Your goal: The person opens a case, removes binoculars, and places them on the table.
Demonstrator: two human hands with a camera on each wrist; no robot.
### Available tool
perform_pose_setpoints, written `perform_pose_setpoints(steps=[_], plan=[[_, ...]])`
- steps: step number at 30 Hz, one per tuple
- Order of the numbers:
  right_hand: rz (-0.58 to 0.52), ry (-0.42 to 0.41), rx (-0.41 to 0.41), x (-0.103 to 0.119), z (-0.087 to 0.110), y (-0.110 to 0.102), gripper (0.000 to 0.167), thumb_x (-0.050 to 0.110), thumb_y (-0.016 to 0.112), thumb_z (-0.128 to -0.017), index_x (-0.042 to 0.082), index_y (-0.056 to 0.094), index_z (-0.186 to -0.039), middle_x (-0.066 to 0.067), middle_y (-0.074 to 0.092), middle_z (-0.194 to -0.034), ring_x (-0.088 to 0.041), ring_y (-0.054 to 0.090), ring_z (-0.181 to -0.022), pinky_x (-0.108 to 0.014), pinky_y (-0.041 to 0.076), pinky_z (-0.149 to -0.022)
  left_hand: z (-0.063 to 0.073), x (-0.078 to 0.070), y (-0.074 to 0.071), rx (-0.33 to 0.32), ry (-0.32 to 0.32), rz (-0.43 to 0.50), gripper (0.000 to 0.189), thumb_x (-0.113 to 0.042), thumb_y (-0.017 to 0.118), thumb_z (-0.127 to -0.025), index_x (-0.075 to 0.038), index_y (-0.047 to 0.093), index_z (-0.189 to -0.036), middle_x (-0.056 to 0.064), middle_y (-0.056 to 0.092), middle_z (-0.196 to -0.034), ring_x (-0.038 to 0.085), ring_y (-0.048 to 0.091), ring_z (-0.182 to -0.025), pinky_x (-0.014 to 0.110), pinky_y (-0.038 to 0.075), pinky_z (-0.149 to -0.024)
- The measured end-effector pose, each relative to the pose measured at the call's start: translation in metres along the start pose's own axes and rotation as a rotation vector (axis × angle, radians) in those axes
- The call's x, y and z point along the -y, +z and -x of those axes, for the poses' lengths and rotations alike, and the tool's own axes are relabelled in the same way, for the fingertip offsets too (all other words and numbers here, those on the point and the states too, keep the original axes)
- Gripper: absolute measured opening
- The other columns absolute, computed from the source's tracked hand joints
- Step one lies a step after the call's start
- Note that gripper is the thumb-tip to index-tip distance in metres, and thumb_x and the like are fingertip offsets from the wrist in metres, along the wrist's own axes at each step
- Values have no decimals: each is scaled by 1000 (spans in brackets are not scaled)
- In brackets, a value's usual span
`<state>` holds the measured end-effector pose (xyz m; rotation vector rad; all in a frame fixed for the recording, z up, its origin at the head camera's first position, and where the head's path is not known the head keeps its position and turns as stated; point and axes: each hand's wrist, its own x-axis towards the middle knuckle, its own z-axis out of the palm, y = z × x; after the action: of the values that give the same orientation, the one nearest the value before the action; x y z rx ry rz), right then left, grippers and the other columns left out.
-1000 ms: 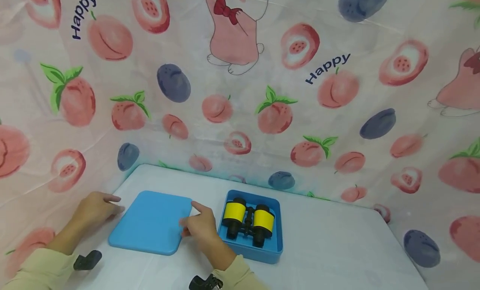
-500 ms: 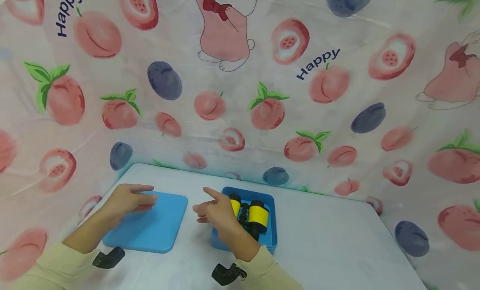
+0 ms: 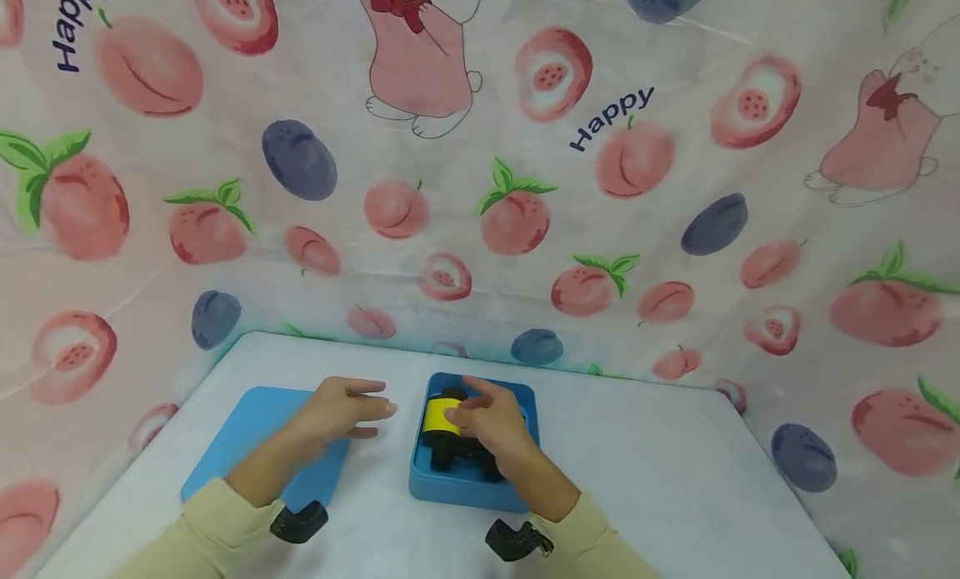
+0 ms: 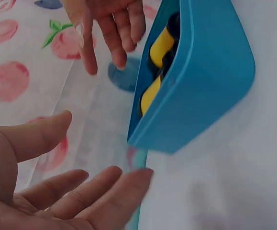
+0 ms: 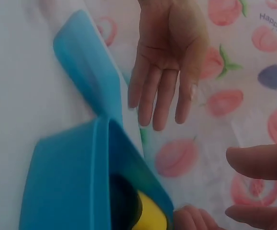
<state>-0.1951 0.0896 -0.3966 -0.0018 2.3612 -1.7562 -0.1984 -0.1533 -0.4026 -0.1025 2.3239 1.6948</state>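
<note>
Both hands left the lid (image 3: 247, 433): right hand (image 3: 491, 421) now over binoculars (image 3: 442, 416) in box (image 3: 468, 487), left hand (image 3: 341, 406) flat, empty.

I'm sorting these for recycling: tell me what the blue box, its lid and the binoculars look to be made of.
Blue box: likely moulded plastic, smooth matte walls with rounded corners.
Lid: same blue, thin and flat, probably the same plastic.
Binoculars: apparently toy plastic, solid yellow barrels on black ends, slight sheen.

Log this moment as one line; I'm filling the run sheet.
right hand: over yellow-and-black toy binoculars in blue plastic box | left hand: open, over flat blue lid | white table
</note>
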Motion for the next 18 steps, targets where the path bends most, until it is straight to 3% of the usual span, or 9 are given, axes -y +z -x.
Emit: perform_pose_setpoints(steps=[4, 7, 12, 18], plan=[[65, -24, -26, -14, 3, -15, 67, 12, 77, -91, 7, 52, -153, -22, 66, -127, -27, 69, -103, -47, 60, -95, -8, -3, 28, 42, -9, -17, 64, -15, 74, -96, -1, 48, -153, 26, 57, -150, 39, 68, -124, 52, 63, -92], [181, -82, -52, -22, 1, -22, 65, 12, 79, -90, 7, 55, -150, -22, 66, -131, -29, 66, -110, -48, 60, -95, -15, -2, 42, 89, -11, -16, 68, -1, 72, -94, 0, 43, -156, 29, 49, -157, 43, 66, -127, 56, 62, -92], [511, -205, -67, -27, -6, -26, 66, 21, 84, -88, 10, 58, -148, -19, 64, -137, -38, 60, -126, -58, 55, -104, -23, 4, 54, 123, -44, -8, 74, 11, 68, -90, 2, 40, -157, 32, 42, -160, 50, 58, -134, 58, 62, -89], [936, -309, 75, -32, -18, -27, 92, 51, 87, -81, 12, 49, -156, -18, 53, -153, -42, 46, -143, -64, 46, -115, -25, 7, 59, 125, -85, 30, 73, 12, 66, -92, 1, 38, -158, 34, 42, -158, 53, 53, -138, 63, 58, -92]])
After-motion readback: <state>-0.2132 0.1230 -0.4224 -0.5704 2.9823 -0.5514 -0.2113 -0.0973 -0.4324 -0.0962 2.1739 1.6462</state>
